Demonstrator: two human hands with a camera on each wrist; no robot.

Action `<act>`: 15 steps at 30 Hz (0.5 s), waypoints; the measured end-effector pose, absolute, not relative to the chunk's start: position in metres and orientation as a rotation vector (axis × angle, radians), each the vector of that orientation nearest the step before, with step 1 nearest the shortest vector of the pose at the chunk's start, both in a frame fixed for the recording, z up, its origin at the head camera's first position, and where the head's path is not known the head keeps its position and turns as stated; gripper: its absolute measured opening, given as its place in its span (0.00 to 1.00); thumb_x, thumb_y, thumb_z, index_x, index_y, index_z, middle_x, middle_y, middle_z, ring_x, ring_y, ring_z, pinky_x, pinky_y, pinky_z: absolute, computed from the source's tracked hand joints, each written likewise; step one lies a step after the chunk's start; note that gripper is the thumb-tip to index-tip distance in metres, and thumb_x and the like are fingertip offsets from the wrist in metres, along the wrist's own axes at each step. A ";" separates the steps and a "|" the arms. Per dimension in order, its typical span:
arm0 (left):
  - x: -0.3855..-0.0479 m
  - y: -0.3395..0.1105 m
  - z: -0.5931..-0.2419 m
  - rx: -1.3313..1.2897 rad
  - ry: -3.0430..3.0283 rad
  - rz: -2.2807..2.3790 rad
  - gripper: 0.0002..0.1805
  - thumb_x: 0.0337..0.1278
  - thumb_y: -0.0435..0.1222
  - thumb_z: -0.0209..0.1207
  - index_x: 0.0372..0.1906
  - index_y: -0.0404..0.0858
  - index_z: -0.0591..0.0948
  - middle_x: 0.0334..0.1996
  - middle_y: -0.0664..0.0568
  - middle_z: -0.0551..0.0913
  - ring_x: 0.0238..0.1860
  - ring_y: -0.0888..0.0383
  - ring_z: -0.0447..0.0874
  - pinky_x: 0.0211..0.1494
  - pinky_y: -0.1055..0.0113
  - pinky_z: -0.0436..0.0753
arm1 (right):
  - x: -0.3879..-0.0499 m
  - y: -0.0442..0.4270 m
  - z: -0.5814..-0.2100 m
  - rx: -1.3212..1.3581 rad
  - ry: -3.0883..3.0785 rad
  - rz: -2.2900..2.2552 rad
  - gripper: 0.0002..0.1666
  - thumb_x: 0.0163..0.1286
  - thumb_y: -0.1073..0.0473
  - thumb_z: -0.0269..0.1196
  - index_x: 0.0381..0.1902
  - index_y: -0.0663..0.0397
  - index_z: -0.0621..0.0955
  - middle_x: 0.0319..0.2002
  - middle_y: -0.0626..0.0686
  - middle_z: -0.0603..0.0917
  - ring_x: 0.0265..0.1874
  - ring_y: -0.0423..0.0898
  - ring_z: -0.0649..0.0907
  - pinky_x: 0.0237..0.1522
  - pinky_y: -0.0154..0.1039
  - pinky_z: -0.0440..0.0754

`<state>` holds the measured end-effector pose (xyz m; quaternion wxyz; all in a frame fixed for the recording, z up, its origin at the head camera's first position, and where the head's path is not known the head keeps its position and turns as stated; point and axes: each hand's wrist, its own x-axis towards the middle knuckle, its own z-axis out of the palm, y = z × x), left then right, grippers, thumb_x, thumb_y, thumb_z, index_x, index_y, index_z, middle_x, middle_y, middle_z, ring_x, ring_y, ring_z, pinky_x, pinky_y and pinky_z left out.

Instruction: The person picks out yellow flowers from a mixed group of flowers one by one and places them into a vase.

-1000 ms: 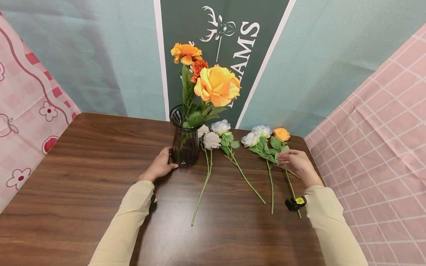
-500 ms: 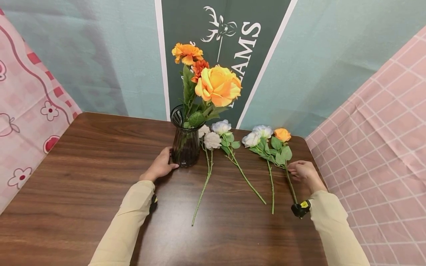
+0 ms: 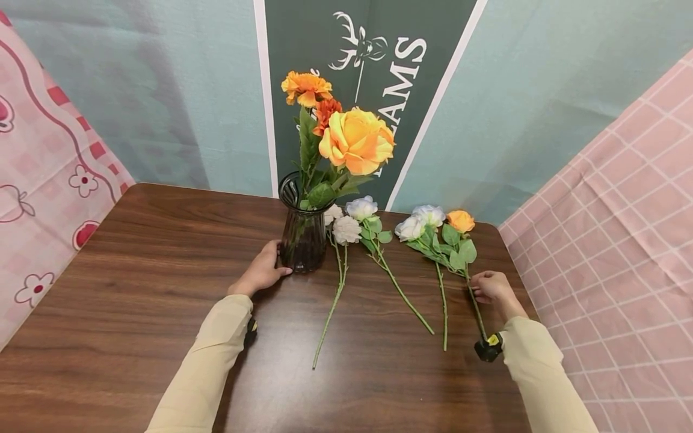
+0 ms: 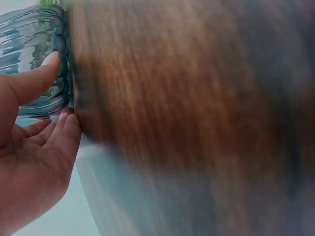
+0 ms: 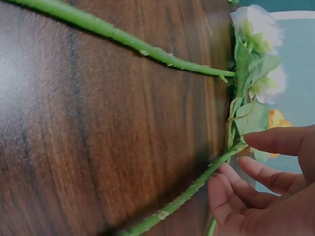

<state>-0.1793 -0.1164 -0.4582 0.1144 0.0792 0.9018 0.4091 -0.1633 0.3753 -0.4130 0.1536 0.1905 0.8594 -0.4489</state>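
My left hand (image 3: 262, 270) holds the lower left side of a dark ribbed glass vase (image 3: 303, 243), thumb in front and fingers behind. In the vase stand a large yellow-orange rose (image 3: 358, 142), an orange flower (image 3: 307, 89) and a red-orange flower (image 3: 327, 114). At the right my right hand (image 3: 492, 287) pinches the green stem (image 5: 189, 189) of a small orange rose (image 3: 461, 221), just below its leaves. In the right wrist view the thumb lies above that stem and the fingers below it; the fingertip contact is partly hidden.
White flowers (image 3: 346, 230) on long stems lie right of the vase, beside a pale bluish rose (image 3: 361, 207). Further right, pale roses (image 3: 409, 228) lie against the orange rose's leaves. Cloth backdrops (image 3: 612, 240) rise at the edges of the brown table (image 3: 162, 270).
My right hand has moved from the orange rose's leaves down to its stem, nearer to me, and its fingers have closed there. The left hand stays at the vase.
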 end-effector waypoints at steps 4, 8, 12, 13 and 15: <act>-0.179 -0.116 -0.457 0.231 2.648 1.198 0.38 0.57 0.33 0.58 0.65 0.24 0.51 0.62 0.29 0.57 0.62 0.37 0.58 0.61 0.47 0.62 | -0.164 0.375 -0.418 0.554 2.489 -1.295 0.17 0.62 0.71 0.45 0.46 0.80 0.69 0.28 0.52 0.75 0.23 0.43 0.74 0.28 0.37 0.79; -0.179 -0.116 -0.457 0.225 2.646 1.203 0.38 0.57 0.32 0.58 0.65 0.24 0.51 0.61 0.30 0.58 0.61 0.38 0.59 0.60 0.47 0.62 | -0.165 0.374 -0.421 0.572 2.505 -1.320 0.17 0.61 0.71 0.45 0.45 0.80 0.69 0.26 0.52 0.75 0.22 0.43 0.74 0.26 0.36 0.79; -0.179 -0.116 -0.457 0.224 2.645 1.211 0.38 0.57 0.32 0.58 0.65 0.24 0.51 0.60 0.30 0.59 0.60 0.37 0.60 0.60 0.47 0.63 | -0.165 0.373 -0.423 0.568 2.517 -1.319 0.16 0.60 0.73 0.45 0.44 0.82 0.69 0.27 0.53 0.74 0.21 0.42 0.73 0.25 0.35 0.79; -0.179 -0.116 -0.457 0.224 2.646 1.213 0.38 0.57 0.32 0.58 0.65 0.24 0.51 0.60 0.29 0.59 0.60 0.37 0.61 0.60 0.47 0.63 | -0.165 0.373 -0.424 0.568 2.518 -1.319 0.15 0.60 0.74 0.46 0.44 0.82 0.69 0.27 0.53 0.74 0.21 0.42 0.73 0.25 0.35 0.79; -0.179 -0.116 -0.457 0.229 2.650 1.215 0.37 0.57 0.32 0.58 0.65 0.23 0.51 0.60 0.29 0.60 0.60 0.37 0.61 0.60 0.47 0.63 | -0.166 0.373 -0.426 0.569 2.516 -1.325 0.15 0.59 0.75 0.48 0.43 0.82 0.69 0.26 0.54 0.74 0.20 0.42 0.73 0.25 0.35 0.79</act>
